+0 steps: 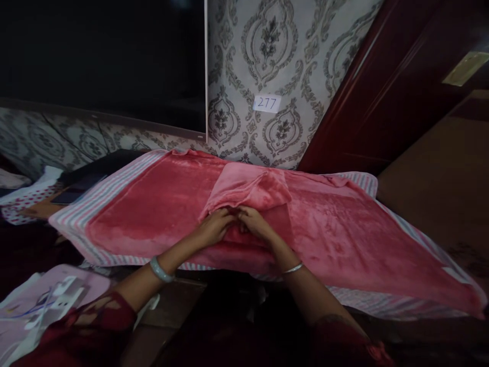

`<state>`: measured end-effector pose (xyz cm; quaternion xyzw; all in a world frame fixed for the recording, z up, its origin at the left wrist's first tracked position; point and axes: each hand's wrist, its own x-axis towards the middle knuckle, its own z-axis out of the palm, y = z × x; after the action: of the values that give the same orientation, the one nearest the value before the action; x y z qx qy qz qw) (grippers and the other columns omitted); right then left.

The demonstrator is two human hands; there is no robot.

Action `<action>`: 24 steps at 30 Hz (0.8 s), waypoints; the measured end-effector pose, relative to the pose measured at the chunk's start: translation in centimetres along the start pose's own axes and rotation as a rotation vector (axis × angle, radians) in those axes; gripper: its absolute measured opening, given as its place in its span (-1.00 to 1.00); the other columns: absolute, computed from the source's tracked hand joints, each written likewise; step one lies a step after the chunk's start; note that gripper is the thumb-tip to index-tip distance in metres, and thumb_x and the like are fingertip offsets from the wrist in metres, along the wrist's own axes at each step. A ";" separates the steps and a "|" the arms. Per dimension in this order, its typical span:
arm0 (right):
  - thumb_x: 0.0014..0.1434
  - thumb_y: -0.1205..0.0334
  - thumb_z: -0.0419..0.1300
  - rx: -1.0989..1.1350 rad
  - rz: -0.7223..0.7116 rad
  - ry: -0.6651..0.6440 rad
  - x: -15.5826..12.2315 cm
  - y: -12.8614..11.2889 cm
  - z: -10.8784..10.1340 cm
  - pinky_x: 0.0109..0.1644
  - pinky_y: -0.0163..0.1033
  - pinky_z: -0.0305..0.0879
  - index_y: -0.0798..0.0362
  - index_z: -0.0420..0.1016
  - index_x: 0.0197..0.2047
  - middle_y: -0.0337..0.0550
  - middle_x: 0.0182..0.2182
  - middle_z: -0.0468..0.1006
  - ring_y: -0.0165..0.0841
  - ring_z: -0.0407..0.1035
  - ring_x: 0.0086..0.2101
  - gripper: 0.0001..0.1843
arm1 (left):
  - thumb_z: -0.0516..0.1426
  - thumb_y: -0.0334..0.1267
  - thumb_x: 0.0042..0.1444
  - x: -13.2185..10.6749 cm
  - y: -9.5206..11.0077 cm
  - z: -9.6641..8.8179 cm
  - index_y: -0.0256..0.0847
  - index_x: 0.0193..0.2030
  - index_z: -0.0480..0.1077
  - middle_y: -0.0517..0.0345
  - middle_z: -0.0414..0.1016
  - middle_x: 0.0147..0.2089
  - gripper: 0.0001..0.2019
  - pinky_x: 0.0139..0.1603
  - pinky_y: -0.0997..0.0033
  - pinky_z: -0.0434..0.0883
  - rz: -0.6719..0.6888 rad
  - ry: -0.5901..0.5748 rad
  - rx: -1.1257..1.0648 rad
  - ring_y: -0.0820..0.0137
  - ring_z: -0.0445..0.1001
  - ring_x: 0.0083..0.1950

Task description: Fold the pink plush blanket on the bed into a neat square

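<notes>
Pink fleece blanket (328, 229) lies spread out by the wallpaper (269, 51). Left hand (215, 228) and right hand (256, 224) press down, fingertips nearly touching, seemingly pinning the folded flap (244, 186). Can't tell if they're pinching.

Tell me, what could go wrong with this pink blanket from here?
The left hand and right hand meet at a fold in the pink fleece blanket, and the soft pile might slip from under them, loosening the fold. The blanket's right corner lies far from both hands, so it could slide or bunch unnoticed. The bangle on the left wrist might snag the fleece.
</notes>
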<state>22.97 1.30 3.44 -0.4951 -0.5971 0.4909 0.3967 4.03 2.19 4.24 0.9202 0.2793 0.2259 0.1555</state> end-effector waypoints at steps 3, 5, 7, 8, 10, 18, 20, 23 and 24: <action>0.08 0.40 0.05 -0.112 -0.048 0.099 -0.8 0.5 -1.6 -0.47 -0.38 0.26 0.06 0.54 -0.16 -0.29 -0.45 0.54 -0.48 0.33 -0.56 -0.69 | 0.06 -0.40 0.20 0.6 -1.2 0.4 -0.20 -0.02 0.50 -0.03 0.48 -0.08 -0.73 0.04 0.25 0.39 -0.092 -0.013 0.020 0.26 0.44 -0.02; 0.05 0.41 0.10 -0.196 -0.112 0.157 -1.8 0.8 -3.1 -0.33 -0.32 0.34 0.07 0.55 -0.20 -0.23 -0.37 0.58 -0.42 0.40 -0.44 -0.73 | 0.07 -0.35 0.22 1.0 -1.5 0.2 -0.21 -0.05 0.50 -0.06 0.50 -0.09 -0.76 0.02 0.24 0.39 -0.151 -0.031 0.064 0.23 0.46 -0.04; 0.02 0.41 0.15 -0.270 -0.161 0.147 -2.9 1.0 -4.6 -0.22 -0.27 0.35 0.07 0.56 -0.23 -0.21 -0.35 0.58 -0.37 0.43 -0.34 -0.76 | 0.10 -0.31 0.20 1.4 -1.5 -0.2 -0.22 -0.09 0.50 -0.08 0.53 -0.10 -0.80 0.00 0.23 0.39 -0.199 -0.063 0.096 0.19 0.48 -0.05; 0.01 0.40 0.17 -0.299 -0.170 0.124 -3.4 1.1 -5.2 -0.20 -0.26 0.35 0.07 0.56 -0.25 -0.21 -0.35 0.58 -0.35 0.44 -0.32 -0.78 | 0.11 -0.31 0.19 1.6 -1.5 -0.4 -0.22 -0.10 0.50 -0.07 0.55 -0.10 -0.81 -0.01 0.24 0.39 -0.210 -0.081 0.091 0.19 0.49 -0.06; -0.01 0.38 0.20 -0.345 -0.159 0.085 -4.3 1.3 -6.2 -0.22 -0.26 0.33 0.06 0.55 -0.30 -0.22 -0.38 0.57 -0.35 0.42 -0.34 -0.83 | 0.14 -0.31 0.15 1.9 -1.6 -0.8 -0.21 -0.10 0.50 -0.02 0.57 -0.10 -0.81 -0.01 0.28 0.39 -0.209 -0.103 0.037 0.22 0.50 -0.07; -0.03 0.31 0.31 -0.458 -0.117 0.120 -6.5 2.2 -7.1 -0.29 -0.28 0.27 0.07 0.55 -0.24 -0.22 -0.36 0.54 -0.37 0.35 -0.39 -0.79 | 0.14 -0.35 0.07 2.2 -2.7 -1.0 -0.27 -0.10 0.48 0.09 0.57 -0.18 -0.75 -0.17 0.43 0.38 -0.170 -0.132 -0.265 0.38 0.46 -0.23; -0.03 0.28 0.34 -0.500 -0.131 0.116 -6.8 2.4 -7.0 -0.25 -0.27 0.28 0.08 0.55 -0.21 -0.21 -0.32 0.54 -0.36 0.35 -0.35 -0.75 | 0.15 -0.30 0.07 2.2 -2.7 -1.0 -0.27 -0.09 0.48 0.09 0.57 -0.18 -0.74 -0.20 0.45 0.37 -0.154 -0.165 -0.311 0.39 0.45 -0.23; -0.03 0.27 0.37 -0.548 -0.156 0.116 -7.1 2.6 -6.9 -0.21 -0.25 0.28 0.07 0.54 -0.18 -0.20 -0.29 0.53 -0.34 0.35 -0.31 -0.71 | 0.19 -0.20 0.03 2.1 -2.7 -1.0 -0.26 -0.08 0.49 0.11 0.54 -0.20 -0.68 -0.27 0.48 0.33 -0.154 -0.208 -0.344 0.42 0.40 -0.28; -0.03 0.27 0.37 -0.551 -0.163 0.115 -7.1 2.7 -6.9 -0.20 -0.25 0.28 0.06 0.54 -0.18 -0.20 -0.28 0.52 -0.34 0.35 -0.30 -0.71 | 0.20 -0.17 0.02 2.1 -2.7 -1.2 -0.27 -0.07 0.49 0.13 0.52 -0.23 -0.66 -0.32 0.49 0.30 -0.170 -0.214 -0.364 0.44 0.37 -0.32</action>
<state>31.52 -4.29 2.26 -0.5615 -0.7223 0.2480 0.3186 3.80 5.73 4.80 0.8688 0.2924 0.1599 0.3663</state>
